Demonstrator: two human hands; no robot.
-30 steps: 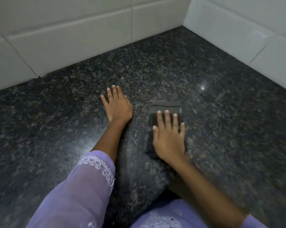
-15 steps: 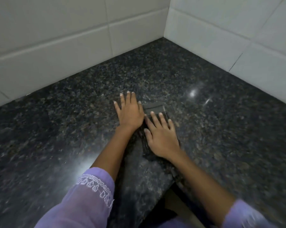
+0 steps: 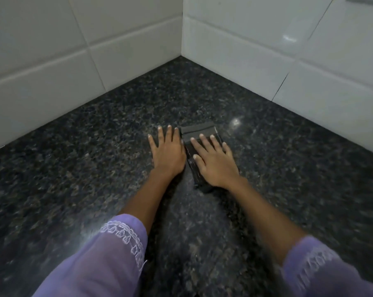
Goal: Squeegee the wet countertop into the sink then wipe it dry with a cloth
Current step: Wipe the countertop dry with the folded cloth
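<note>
A dark folded cloth (image 3: 199,131) lies flat on the black speckled granite countertop (image 3: 74,163), near the inner corner of the walls. My right hand (image 3: 214,162) presses flat on top of the cloth, fingers spread and pointing toward the corner. My left hand (image 3: 167,152) rests palm down on the bare stone just left of the cloth, its fingers straight, its edge touching the cloth's left side. No squeegee and no sink are in view.
White tiled walls (image 3: 127,52) meet in a corner (image 3: 182,56) a short way beyond the hands. The countertop stretches left and right along both walls. Purple sleeves cover both forearms at the bottom of the view.
My right hand has slid the cloth leftward and toward the corner, up against my left hand. The view has tilted up, showing more of the wall corner.
</note>
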